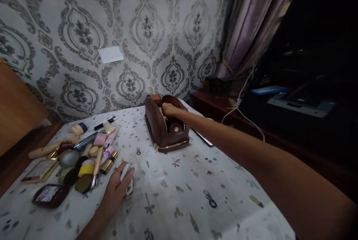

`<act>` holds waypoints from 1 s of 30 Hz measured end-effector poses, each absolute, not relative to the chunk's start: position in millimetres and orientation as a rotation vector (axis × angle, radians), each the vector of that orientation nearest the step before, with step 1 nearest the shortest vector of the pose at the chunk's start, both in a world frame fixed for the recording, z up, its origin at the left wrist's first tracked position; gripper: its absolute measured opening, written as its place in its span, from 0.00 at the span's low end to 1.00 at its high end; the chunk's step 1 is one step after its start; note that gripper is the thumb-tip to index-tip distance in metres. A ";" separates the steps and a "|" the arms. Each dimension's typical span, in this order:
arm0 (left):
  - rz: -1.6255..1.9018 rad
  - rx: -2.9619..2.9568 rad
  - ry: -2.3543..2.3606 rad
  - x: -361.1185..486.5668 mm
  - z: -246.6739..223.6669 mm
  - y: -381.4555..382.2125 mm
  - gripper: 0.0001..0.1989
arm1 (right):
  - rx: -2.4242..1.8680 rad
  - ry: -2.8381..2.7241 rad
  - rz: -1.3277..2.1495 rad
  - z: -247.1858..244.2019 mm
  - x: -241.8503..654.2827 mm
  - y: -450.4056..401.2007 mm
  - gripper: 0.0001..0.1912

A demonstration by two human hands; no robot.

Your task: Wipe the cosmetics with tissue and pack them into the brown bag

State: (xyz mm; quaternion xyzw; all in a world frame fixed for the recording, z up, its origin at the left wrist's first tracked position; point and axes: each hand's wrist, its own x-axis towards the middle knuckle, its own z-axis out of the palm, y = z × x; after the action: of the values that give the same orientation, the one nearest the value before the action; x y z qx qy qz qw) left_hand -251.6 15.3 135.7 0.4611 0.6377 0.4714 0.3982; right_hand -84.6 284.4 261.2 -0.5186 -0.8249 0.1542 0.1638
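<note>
A brown leather bag (pixel 156 126) with gold zips stands open near the wall. My right hand (pixel 170 109) reaches in at its top, fingers curled down by the zip edge; what they hold, if anything, is hidden. My left hand (pixel 119 182) rests on the patterned white cloth (pixel 167 202), closed around a crumpled white tissue (pixel 128 176). Left of it lies a pile of cosmetics, with a yellow-banded jar (pixel 86 170), a grey round item (pixel 69 158), a brush (pixel 97 165), a gold tube (pixel 109 162) and a dark red bottle (pixel 50 195).
A dark-edged flat item (pixel 205 138) lies right of the bag, partly behind my right arm. White cables (pixel 243 91) hang over a dark red wooden surface (pixel 205 102) at the right. A wooden panel (pixel 21 106) borders the left side.
</note>
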 end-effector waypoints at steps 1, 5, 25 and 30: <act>1.190 1.176 1.616 -251.9 135.2 15.3 0.24 | -1.467 -2.312 0.430 268.2 -83.1 285.4 0.14; 1.167 1.209 1.618 -253.0 133.9 15.4 0.24 | -1.313 -2.116 0.344 291.1 -70.8 275.2 0.16; 1.241 1.655 1.932 -303.7 171.1 -5.3 0.16 | -0.621 -2.165 1.409 145.2 -126.7 121.0 0.15; 1.316 1.653 2.265 -373.7 185.8 -11.5 0.16 | -0.728 -1.852 1.690 129.5 -141.3 110.8 0.21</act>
State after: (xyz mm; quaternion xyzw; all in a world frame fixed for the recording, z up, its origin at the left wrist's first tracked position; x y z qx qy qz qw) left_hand -373.7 -11.5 185.8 0.5335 0.7311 0.4248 0.0218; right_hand -141.3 110.8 129.5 -0.2691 -0.6846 0.6246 0.2623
